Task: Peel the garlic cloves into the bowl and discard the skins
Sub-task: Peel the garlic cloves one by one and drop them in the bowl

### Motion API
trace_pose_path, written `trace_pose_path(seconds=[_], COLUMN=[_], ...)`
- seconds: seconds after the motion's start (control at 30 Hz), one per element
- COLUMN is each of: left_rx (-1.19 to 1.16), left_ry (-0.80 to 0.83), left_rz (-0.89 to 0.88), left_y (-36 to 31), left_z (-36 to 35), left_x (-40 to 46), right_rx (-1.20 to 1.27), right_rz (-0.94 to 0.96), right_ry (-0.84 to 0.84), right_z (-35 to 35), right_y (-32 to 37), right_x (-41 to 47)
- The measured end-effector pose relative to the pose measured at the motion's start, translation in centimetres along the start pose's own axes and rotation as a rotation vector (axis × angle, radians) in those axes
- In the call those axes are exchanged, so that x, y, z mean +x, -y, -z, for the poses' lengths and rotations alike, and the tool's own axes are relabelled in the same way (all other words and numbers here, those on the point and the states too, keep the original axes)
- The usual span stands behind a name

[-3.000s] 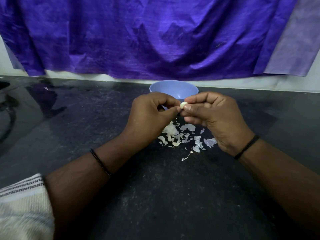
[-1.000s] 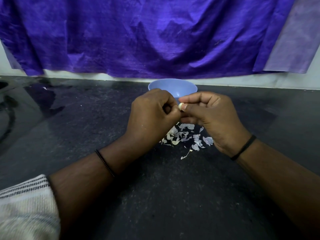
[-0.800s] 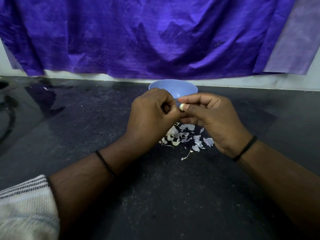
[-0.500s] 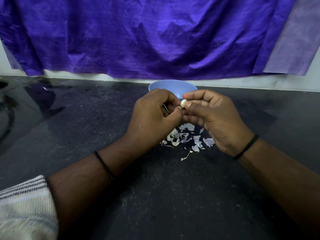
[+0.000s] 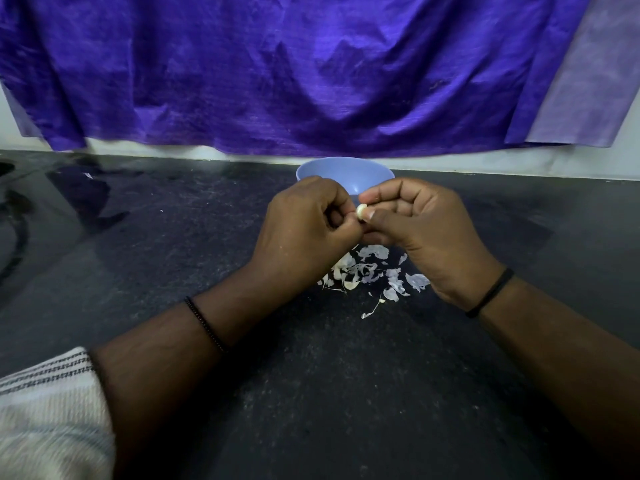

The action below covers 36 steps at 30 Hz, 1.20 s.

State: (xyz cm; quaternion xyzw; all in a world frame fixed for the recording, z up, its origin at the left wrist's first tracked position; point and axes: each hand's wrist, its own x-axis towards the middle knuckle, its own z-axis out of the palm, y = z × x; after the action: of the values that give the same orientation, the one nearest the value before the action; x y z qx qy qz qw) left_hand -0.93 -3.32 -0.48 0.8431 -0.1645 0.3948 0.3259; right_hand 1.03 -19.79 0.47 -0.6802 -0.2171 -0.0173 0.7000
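No readable text, labels or numbers.

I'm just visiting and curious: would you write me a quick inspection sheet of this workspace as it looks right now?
Surface: dark speckled countertop, dusty-looking.
Job's things: garlic clove pinched between both hands; blue bowl just behind them, contents hidden.
Clutter: loose garlic skins scattered on the counter under the hands.
Hands: left hand and right hand both pinch the clove; a dark band on each wrist.
Cables: nothing seen.
Surroundings: purple cloth hanging behind; striped sleeve at lower left.
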Motion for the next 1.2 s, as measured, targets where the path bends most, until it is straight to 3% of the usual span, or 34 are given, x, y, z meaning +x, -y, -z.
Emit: trace_pose_path(seconds=[0.8, 1.2], left_rx=[-0.023, -0.064], left_ry=[-0.02, 0.022], left_rz=[0.07, 0.105], left_y=[0.41, 0.13], left_z=[0.26, 0.37], left_x=[0.24, 0.11], right_rx=[-0.137, -0.128], right_rz=[0.063, 0.048], right_ry=[0.068, 0.023], right_z=[0.22, 0.47], right_y=[0.09, -0.26], right_x=[0.17, 0.38])
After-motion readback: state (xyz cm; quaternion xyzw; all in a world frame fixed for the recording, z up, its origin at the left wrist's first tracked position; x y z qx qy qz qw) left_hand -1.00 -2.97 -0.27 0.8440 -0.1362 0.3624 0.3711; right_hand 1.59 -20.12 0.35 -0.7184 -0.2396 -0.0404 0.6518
